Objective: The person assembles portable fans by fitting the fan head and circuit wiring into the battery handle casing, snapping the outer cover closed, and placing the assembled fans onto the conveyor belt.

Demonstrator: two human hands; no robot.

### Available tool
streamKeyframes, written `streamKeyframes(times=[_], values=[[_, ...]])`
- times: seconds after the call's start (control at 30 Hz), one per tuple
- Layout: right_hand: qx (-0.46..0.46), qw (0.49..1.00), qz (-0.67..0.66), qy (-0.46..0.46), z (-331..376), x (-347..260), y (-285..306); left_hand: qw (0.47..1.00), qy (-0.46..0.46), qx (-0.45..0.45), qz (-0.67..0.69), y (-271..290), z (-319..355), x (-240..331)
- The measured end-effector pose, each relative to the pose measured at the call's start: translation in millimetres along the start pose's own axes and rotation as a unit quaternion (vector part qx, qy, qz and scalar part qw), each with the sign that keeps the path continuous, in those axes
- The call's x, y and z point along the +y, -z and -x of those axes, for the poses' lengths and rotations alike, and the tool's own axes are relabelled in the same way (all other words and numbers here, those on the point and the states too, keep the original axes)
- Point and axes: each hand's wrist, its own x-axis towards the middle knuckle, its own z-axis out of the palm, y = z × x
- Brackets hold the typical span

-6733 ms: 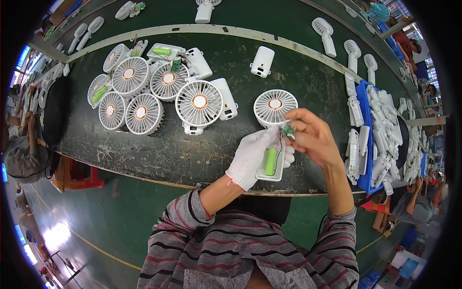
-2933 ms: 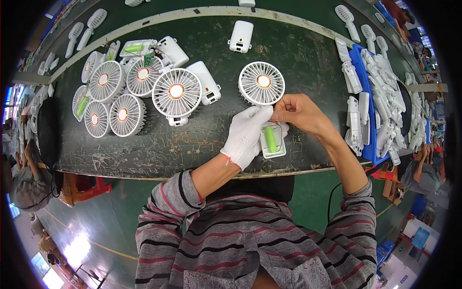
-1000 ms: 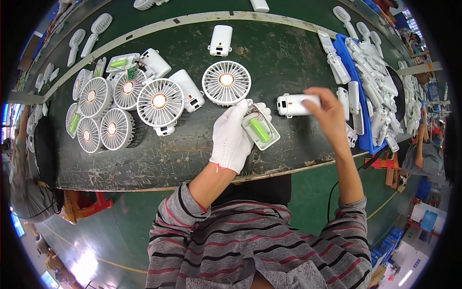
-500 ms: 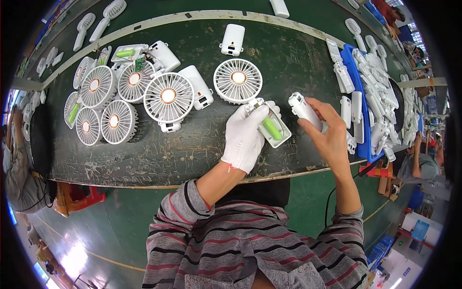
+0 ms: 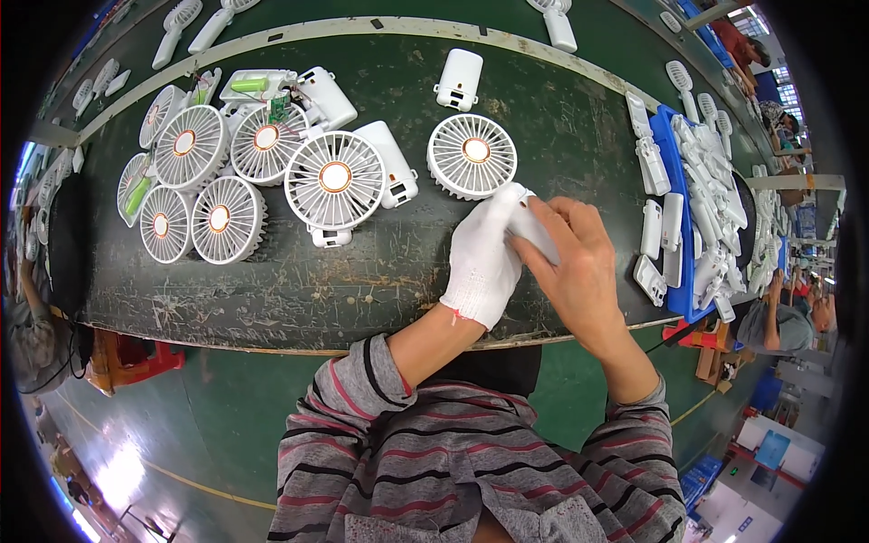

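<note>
My left hand [image 5: 478,261], in a white knit glove, is closed around a white fan handle shell whose green battery is now hidden from sight. Bare and bent at the fingers, my right hand [image 5: 584,271] grips a white handle cover [image 5: 534,228] and holds it against that shell. Just beyond my gloved fingers lies a round white fan head [image 5: 472,156] with an orange ring at its hub; whether it is joined to the held shell, I cannot tell. Behind it stands a white handle piece [image 5: 460,80] by itself.
Several white fans [image 5: 335,176] cluster on the left of the dark worktable [image 5: 299,303], some with green batteries and a circuit board [image 5: 279,110] exposed. On the right, a blue tray [image 5: 674,213] is heaped with white handle parts, and more covers [image 5: 652,228] lie beside it.
My right hand has moved left with the cover and brought it onto the shell in my left hand. The open shell and its battery are now covered from view.
</note>
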Motion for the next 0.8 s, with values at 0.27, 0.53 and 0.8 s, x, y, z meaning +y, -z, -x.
streamKeyframes(times=[0.27,0.53,0.8], values=[[0.004,0.998,0.058,0.001,14,-2,-8,0.989,-0.039,-0.002,-0.144,6,0,-9],[-0.087,0.931,-0.251,-0.251,26,6,9,0.986,-0.018,-0.081,-0.143,3,19,4],[-0.236,0.768,-0.523,-0.285,35,0,21,0.953,0.005,-0.161,-0.256,-6,46,28]])
